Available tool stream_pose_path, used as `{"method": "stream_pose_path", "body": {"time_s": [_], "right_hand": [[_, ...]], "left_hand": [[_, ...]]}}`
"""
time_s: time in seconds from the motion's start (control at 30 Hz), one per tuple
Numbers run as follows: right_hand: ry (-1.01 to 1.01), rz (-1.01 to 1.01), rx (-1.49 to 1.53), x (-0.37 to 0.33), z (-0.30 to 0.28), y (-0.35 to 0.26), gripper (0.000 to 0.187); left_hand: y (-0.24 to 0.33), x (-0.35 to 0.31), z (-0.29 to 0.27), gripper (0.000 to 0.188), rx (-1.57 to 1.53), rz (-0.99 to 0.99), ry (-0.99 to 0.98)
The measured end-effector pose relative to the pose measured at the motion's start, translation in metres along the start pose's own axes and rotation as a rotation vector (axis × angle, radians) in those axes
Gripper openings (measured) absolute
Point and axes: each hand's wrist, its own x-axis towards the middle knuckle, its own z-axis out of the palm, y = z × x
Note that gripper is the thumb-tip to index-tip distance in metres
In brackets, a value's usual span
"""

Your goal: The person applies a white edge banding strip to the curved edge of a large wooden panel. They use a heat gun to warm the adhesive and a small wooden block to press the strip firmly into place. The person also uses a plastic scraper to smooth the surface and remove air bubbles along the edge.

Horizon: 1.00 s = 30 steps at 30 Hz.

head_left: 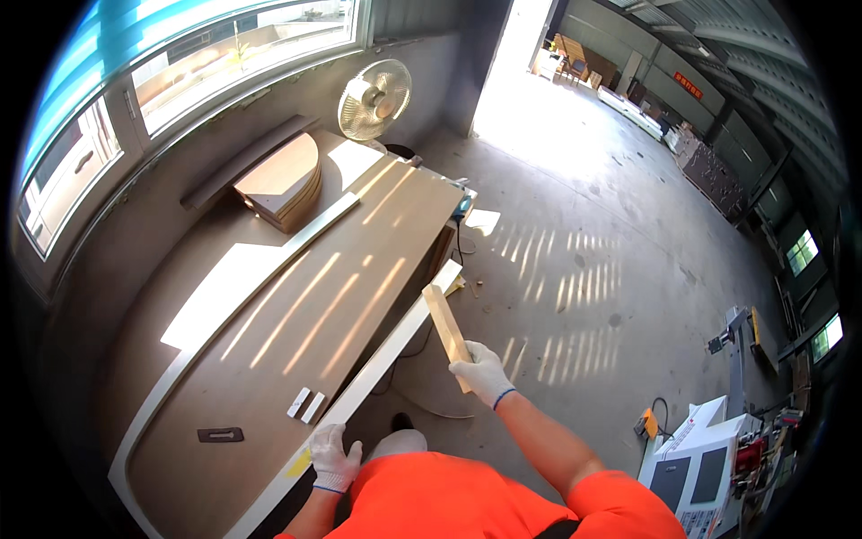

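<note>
My right hand [485, 374], in a white work glove, is closed around the lower end of a light wooden block [444, 322]. The block tilts up and away, and its far end overlaps a long white board [386, 349] in the picture; I cannot tell whether they touch. That board runs along the workbench's right edge. My gloved left hand [333, 458] lies on its near part, thumb apart from the fingers. Just left of the board are two small white pieces [306, 404]. Farther left lies a dark slotted plate [220, 435].
A long pale strip [242, 310], curved at its near end, lies along the workbench [395, 229]. Behind it is a stack of curved panels [285, 180]. A fan [374, 99] stands at the far end. A white machine [696, 472] is at right; a cable trails on the floor.
</note>
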Motion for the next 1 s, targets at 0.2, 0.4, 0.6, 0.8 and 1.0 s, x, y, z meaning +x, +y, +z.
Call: {"method": "stream_pose_path", "body": {"time_s": [0.2,0.4,0.6,0.8,1.0], "right_hand": [[0.006,-0.161,-0.565,0.188,-0.016,-0.058,0.058],[-0.044,-0.339,-0.608,0.404,0.001,-0.077,0.06],[0.368,-0.433,0.007,0.646,-0.061,-0.06,0.032],[-0.069,0.054,-0.508,0.824,-0.103,0.048,0.066],[-0.07,0.182,-0.735,0.825,-0.05,0.001,0.079]], "left_hand": [[0.072,0.107,0.041,0.047,-0.329,-0.244,-0.342],[0.09,0.168,0.11,0.044,-0.313,-0.612,-0.224],[0.159,0.123,0.243,0.039,-0.43,-1.4,0.223],[0.284,0.161,0.349,0.034,-0.782,-1.693,0.253],[0.394,0.239,0.399,0.036,-0.926,-1.883,0.681]]}}
